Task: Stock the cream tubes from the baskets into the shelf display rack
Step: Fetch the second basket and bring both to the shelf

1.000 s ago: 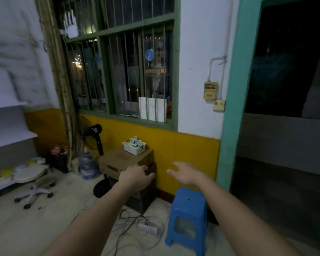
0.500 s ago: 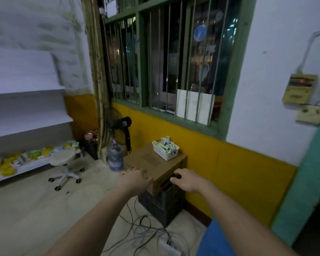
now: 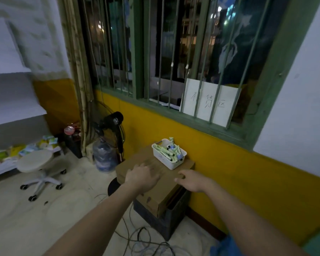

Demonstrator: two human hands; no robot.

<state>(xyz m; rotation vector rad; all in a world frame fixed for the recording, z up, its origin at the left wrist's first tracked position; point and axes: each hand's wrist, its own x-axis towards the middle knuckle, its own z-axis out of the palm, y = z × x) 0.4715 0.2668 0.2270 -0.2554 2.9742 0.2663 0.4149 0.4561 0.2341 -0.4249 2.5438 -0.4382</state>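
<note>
A white basket filled with several green-and-white cream tubes sits on a brown cardboard box against the yellow wall. Both my arms stretch toward it. My left hand hovers over the box top, fingers relaxed, holding nothing. My right hand is stretched out just right of it, fingers loose and empty, a short way in front of the basket. The white shelf rack stands at the far left, with packets lying on its lowest shelf.
The box rests on a dark crate. A round white swivel stool, a water bottle and a black floor fan stand left of it. Tangled cables lie on the floor; a blue stool corner shows bottom right.
The view has turned left and closed in on the box and basket. Both hands have stayed stretched forward and now hover over the box; the blue stool has slid out to the bottom right.
</note>
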